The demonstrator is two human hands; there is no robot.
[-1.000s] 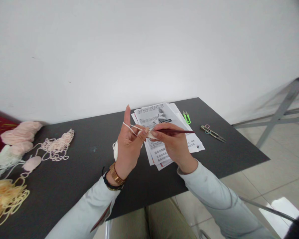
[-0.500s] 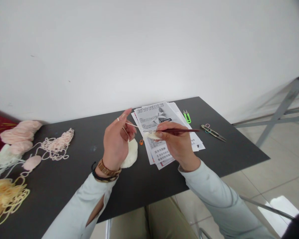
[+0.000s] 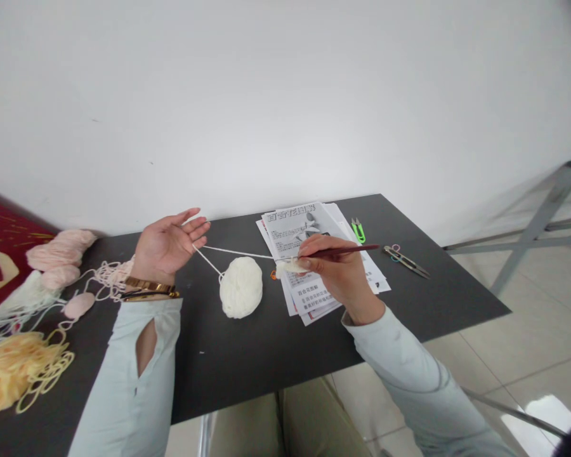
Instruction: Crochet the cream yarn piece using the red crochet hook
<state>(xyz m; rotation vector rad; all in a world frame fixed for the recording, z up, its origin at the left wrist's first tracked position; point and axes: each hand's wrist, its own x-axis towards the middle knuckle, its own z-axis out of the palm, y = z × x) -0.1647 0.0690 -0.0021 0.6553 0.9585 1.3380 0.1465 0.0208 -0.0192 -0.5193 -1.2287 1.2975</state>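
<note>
Left of the yarn ball [image 3: 240,287] the left hand [image 3: 169,244] spreads open, strand [image 3: 238,252] draped over its fingers [image 3: 197,230]; right of it the right hand [image 3: 335,270] pinches crochet hook [image 3: 349,250] and crocheted piece [image 3: 289,268] — even, gentle tension seems best.

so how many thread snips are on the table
2: a green-handled pair beside the papers' far right corner, and a dark metal pair further right, nearer the table edge. None looks hidden.
</note>
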